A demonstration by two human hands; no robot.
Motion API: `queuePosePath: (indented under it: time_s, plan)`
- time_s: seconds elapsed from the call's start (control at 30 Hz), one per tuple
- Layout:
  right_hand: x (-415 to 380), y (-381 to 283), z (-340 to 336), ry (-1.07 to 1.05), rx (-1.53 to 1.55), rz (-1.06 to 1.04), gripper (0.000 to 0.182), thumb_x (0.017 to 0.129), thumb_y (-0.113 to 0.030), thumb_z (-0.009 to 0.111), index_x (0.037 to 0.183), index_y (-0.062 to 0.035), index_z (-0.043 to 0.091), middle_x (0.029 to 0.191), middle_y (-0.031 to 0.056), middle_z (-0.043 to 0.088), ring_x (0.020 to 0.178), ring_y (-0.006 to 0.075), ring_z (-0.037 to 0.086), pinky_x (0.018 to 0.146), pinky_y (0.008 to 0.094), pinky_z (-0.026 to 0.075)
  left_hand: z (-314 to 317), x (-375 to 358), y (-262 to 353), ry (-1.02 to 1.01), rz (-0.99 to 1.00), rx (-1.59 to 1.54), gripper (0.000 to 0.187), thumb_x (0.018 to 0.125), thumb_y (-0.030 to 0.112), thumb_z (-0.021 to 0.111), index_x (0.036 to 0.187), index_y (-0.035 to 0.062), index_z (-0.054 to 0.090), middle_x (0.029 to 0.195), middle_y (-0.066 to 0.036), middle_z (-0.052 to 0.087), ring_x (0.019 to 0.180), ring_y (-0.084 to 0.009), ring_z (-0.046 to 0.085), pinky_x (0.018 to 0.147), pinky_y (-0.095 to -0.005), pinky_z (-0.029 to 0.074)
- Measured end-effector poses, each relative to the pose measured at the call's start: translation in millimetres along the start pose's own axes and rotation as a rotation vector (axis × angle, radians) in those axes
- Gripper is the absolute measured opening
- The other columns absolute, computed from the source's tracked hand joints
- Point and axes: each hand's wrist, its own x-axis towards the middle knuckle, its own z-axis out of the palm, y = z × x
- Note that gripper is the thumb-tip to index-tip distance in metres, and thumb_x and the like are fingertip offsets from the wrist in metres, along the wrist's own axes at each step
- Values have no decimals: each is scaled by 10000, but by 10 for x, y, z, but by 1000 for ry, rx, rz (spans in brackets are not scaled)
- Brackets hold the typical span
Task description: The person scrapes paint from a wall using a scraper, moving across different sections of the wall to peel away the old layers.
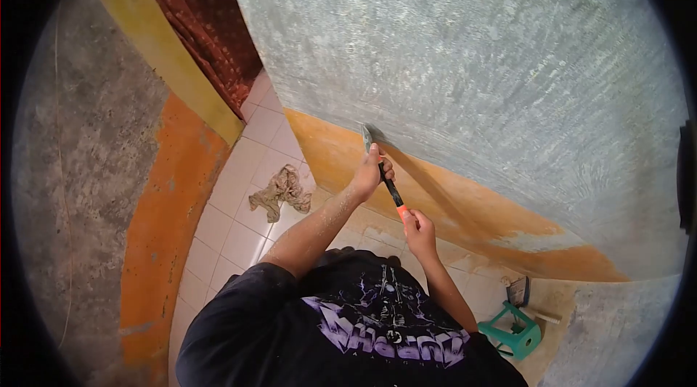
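Note:
A scraper (392,191) with a black and orange handle slants across the middle of the view. Its grey metal blade points up toward the wall, near the line where the grey surface (450,60) meets the orange band (428,184). Near the blade, my left hand (372,171) is wrapped round the upper handle. My right hand (419,231) is closed on the orange end of the handle, lower and to the right. Pale specks cover my left forearm. Whether the blade touches the wall is hard to make out.
A crumpled cloth (282,192) lies on the white floor tiles (238,242) to the left. At the lower right is a green plastic stool (519,340), with a dark container (517,290) beside it. A red curtain (203,31) hangs in the doorway; an orange-and-grey wall (149,256) stands left.

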Motion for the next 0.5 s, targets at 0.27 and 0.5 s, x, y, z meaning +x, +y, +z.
queuePosePath:
  time_s: [0.27, 0.5]
  plan:
    - [-52, 86, 9, -82, 173, 65, 319, 1005, -338, 557, 1017, -21, 597, 572, -35, 457, 434, 51, 390, 396, 232, 291, 39, -124, 65, -68, -39, 2, 381, 1046, 494, 348, 1053, 114, 380, 726, -36, 413, 650, -174, 468, 709, -378, 474]
    - [-361, 190, -573, -74, 362, 240, 280, 1024, -331, 511, 948, -64, 550, 539, -16, 434, 367, 71, 358, 341, 239, 291, 498, -142, -483, -166, -62, 68, 382, 1049, 488, 341, 1080, 107, 354, 729, -47, 429, 645, -182, 489, 696, -391, 486]
